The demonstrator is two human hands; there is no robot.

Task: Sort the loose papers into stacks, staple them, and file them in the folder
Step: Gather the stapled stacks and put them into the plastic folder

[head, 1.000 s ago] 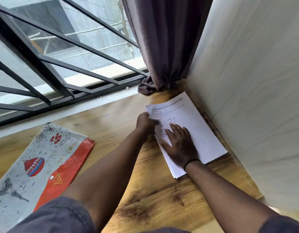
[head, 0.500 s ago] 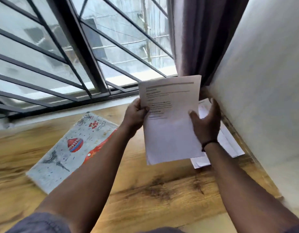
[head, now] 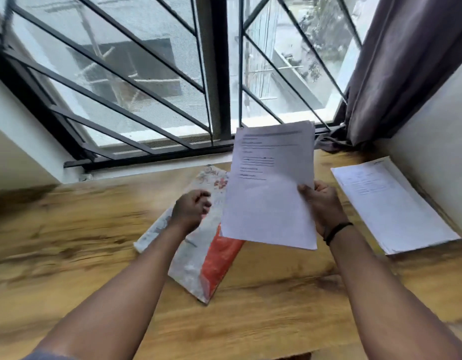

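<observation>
My right hand (head: 321, 203) grips a thin set of printed white sheets (head: 270, 188) by its right edge and holds it upright above the wooden table (head: 263, 307). My left hand (head: 189, 211) hovers just left of the sheets, fingers loosely curled, holding nothing. Below both hands lies the patterned folder (head: 198, 258), grey-white with a red flap, partly hidden by the raised sheets. A second stack of white papers (head: 391, 203) lies flat at the right, against the wall.
A barred window (head: 152, 81) runs along the table's far edge. A grey curtain (head: 406, 61) hangs in the right corner beside a white wall (head: 437, 131). Bare wood stretches to the left and toward me.
The sheets were lifted off the stack on the table with both hands. My left hand has let go of their left edge, and my right hand carried them leftward over the folder.
</observation>
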